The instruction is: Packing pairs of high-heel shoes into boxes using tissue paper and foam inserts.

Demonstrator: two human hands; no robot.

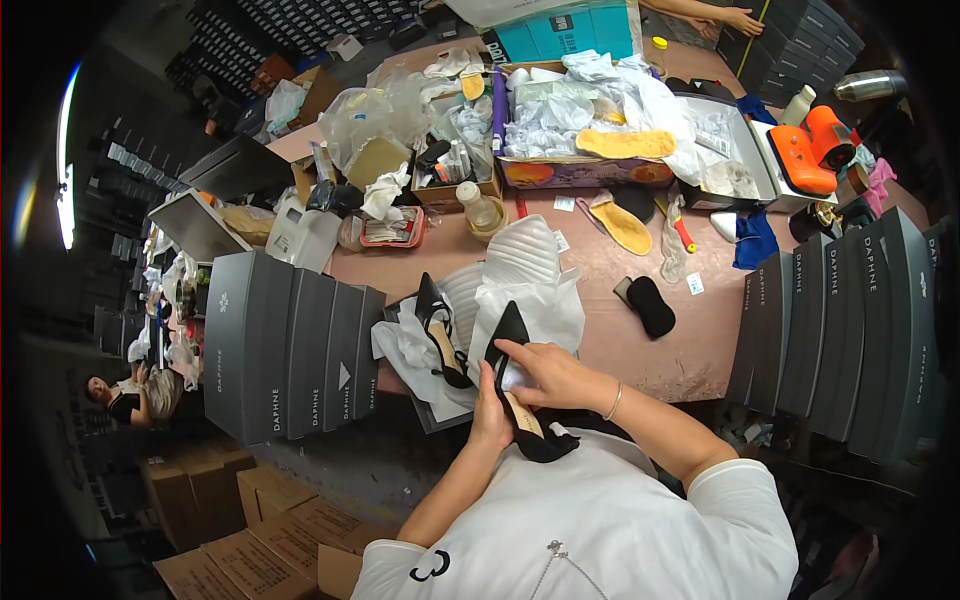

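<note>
A black pointed shoe (511, 326) with a pale insole is held close in front of my white shirt, its toe turned away from me. My left hand (490, 412) is closed along its left side. On the other side my right hand (548, 374) grips the shoe around its opening, where a bit of white material shows by the fingers. The matching black shoe (441, 335) lies on white tissue paper (405, 342) in an open grey shoe box (432, 417) at the table edge. White ribbed padding (520, 250) lies beyond.
Grey shoe boxes (245, 345) stand in rows at left and right (880, 320). A black brush or sponge (652, 307), a yellow insole (622, 226) and a bottle (478, 208) are on the pink table (610, 350). Behind sits a carton of crumpled paper (590, 174). Another person (150, 390) is far left.
</note>
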